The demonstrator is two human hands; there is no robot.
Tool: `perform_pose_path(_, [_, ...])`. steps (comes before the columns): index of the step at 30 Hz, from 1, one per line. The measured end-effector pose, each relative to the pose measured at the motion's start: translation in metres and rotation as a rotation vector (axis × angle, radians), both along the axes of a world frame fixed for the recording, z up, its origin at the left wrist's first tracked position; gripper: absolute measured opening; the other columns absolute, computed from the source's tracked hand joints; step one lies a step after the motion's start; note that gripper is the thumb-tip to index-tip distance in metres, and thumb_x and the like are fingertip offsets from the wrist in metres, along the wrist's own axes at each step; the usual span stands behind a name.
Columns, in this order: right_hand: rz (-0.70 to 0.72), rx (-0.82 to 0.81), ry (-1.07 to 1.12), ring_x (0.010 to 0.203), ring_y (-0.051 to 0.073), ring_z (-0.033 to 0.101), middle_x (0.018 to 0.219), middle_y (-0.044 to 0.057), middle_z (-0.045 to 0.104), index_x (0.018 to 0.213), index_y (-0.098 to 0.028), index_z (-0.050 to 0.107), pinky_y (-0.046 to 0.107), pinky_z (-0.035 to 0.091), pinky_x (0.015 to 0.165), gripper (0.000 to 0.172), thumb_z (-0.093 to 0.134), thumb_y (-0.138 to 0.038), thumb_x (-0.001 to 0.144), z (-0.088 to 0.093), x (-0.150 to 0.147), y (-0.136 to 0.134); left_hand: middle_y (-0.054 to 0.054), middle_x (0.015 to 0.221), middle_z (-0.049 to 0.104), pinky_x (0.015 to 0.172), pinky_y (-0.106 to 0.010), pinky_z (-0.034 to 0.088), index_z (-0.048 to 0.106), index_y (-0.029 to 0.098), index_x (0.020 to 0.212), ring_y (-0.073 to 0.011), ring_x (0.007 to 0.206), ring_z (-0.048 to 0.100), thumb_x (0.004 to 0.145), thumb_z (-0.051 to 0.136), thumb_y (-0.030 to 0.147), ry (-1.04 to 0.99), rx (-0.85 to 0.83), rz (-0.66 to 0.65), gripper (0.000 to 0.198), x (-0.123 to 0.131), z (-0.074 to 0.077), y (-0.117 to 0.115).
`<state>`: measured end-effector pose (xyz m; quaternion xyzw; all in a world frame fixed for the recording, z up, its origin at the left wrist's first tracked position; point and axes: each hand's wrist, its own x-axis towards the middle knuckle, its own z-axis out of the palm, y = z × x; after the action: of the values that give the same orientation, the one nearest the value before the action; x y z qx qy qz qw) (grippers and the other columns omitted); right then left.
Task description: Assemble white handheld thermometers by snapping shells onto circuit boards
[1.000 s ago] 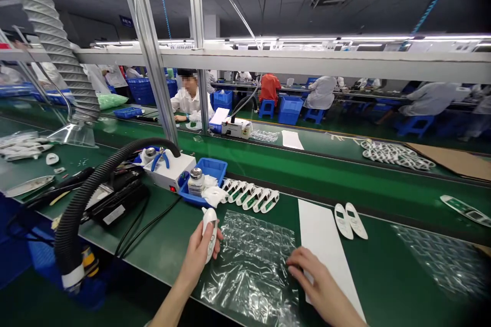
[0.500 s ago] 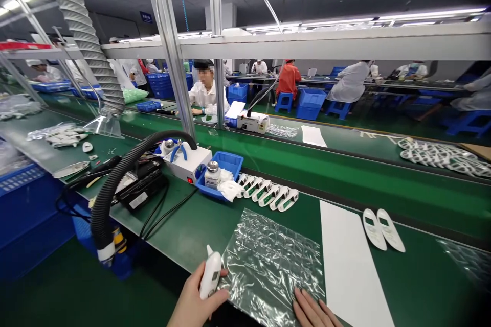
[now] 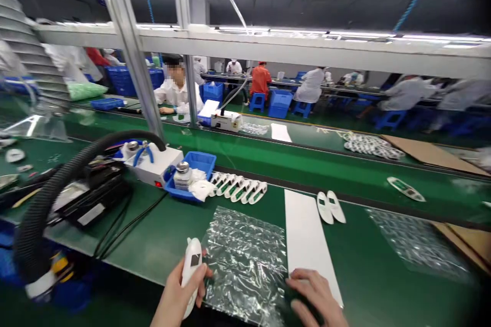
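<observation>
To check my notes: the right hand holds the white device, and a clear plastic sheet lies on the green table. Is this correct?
Wrong hand: the left hand holds the white device, as the head view shows. The rest stands.

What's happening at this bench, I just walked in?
Someone's left hand is holding a white handheld device upright, at a slight tilt, by the left edge of a clear plastic sheet. The right hand, with nothing visible in its grasp, is by the line where the sheet meets a white paper strip. Farther back, a row of white casings stands next to a blue tray, and two more white casings lie right of the paper.
</observation>
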<state>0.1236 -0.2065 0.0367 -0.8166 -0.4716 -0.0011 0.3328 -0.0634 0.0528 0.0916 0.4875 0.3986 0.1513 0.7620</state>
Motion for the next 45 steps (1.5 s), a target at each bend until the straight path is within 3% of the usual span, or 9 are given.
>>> perform_pose_path(5, [-0.317,0.110,0.220,0.087,0.019,0.059,0.094,0.009,0.058,0.087,-0.020,0.065,0.026,0.048,0.075,0.032,0.048,-0.047,0.091,0.014,0.052,-0.027,-0.002,0.081,0.063,0.046,-0.021,0.040,0.044,0.016,0.122,-0.0076,0.052,0.044,0.070,0.068,0.061,-0.047,0.032,-0.214,0.073,0.046,0.017,-0.018])
perform_pose_path(11, [-0.160,-0.022,0.394,0.089,0.018,0.056,0.092,0.006,0.056,0.091,-0.021,0.066,0.026,0.045,0.079,0.029,0.046,-0.042,0.092,0.005,0.053,-0.019,-0.008,0.093,0.066,0.051,-0.021,0.043,0.050,0.013,0.112,-0.0094,0.060,0.051,0.069,0.074,0.045,-0.133,0.010,-0.418,0.059,0.114,0.006,-0.054])
perform_pose_path(17, [-0.155,-0.055,0.394,0.093,0.019,0.054,0.095,0.007,0.055,0.096,-0.020,0.066,0.029,0.044,0.084,0.030,0.046,-0.042,0.092,0.002,0.050,-0.013,-0.015,0.106,0.067,0.086,-0.032,0.047,0.058,0.011,0.098,-0.0234,0.095,0.063,0.068,0.072,0.031,-0.118,0.053,-0.518,0.039,0.158,-0.011,-0.089])
perform_pose_path(22, [-0.180,-0.018,0.418,0.093,0.019,0.052,0.094,0.006,0.052,0.092,-0.020,0.063,0.030,0.043,0.085,0.025,0.045,-0.038,0.092,0.006,0.051,-0.012,-0.014,0.107,0.067,0.086,-0.033,0.047,0.056,0.012,0.103,-0.0249,0.098,0.063,0.070,0.068,0.025,-0.079,0.126,-0.531,0.038,0.164,-0.025,-0.097])
perform_pose_path(28, [-0.225,-0.059,0.345,0.087,0.019,0.050,0.086,0.004,0.051,0.082,-0.019,0.057,0.031,0.041,0.082,0.016,0.045,-0.027,0.090,0.003,0.050,-0.003,-0.013,0.105,0.068,0.087,-0.033,0.047,0.056,0.013,0.101,-0.0242,0.097,0.064,0.073,0.064,0.026,-0.037,0.201,-0.550,0.032,0.166,-0.024,-0.096])
perform_pose_path(34, [-0.286,0.030,0.336,0.078,0.016,0.047,0.079,0.002,0.049,0.075,-0.018,0.049,0.027,0.038,0.074,0.027,0.038,-0.032,0.094,0.004,0.049,0.002,-0.012,0.104,0.068,0.088,-0.032,0.046,0.056,0.014,0.100,-0.0240,0.098,0.064,0.073,0.066,0.026,-0.050,0.252,-0.529,0.031,0.165,-0.028,-0.100])
perform_pose_path(37, [-0.321,0.162,0.478,0.071,0.014,0.044,0.075,0.001,0.045,0.074,-0.018,0.046,0.023,0.037,0.066,0.034,0.041,-0.045,0.094,0.020,0.050,-0.005,-0.012,0.105,0.067,0.085,-0.031,0.047,0.052,0.014,0.105,-0.0220,0.093,0.064,0.074,0.069,0.037,-0.131,0.183,-0.498,0.042,0.162,-0.023,-0.103])
perform_pose_path(40, [-0.318,0.256,0.638,0.065,0.012,0.041,0.071,-0.001,0.042,0.075,-0.018,0.046,0.021,0.036,0.061,0.039,0.046,-0.053,0.090,0.046,0.041,-0.003,-0.009,0.094,0.067,0.064,-0.026,0.047,0.050,0.015,0.103,-0.0137,0.064,0.061,0.078,0.059,0.061,-0.206,0.033,-0.462,0.054,0.155,-0.009,-0.104])
perform_pose_path(45, [-0.030,0.276,0.871,0.067,0.012,0.051,0.074,0.000,0.049,0.078,-0.018,0.044,0.022,0.042,0.065,0.034,0.042,-0.048,0.095,0.083,0.014,0.030,0.000,0.050,0.055,0.048,-0.019,0.035,0.055,0.012,0.089,-0.0095,0.046,0.048,0.077,0.038,0.078,-0.153,-0.211,-0.375,0.069,0.139,0.006,-0.101])
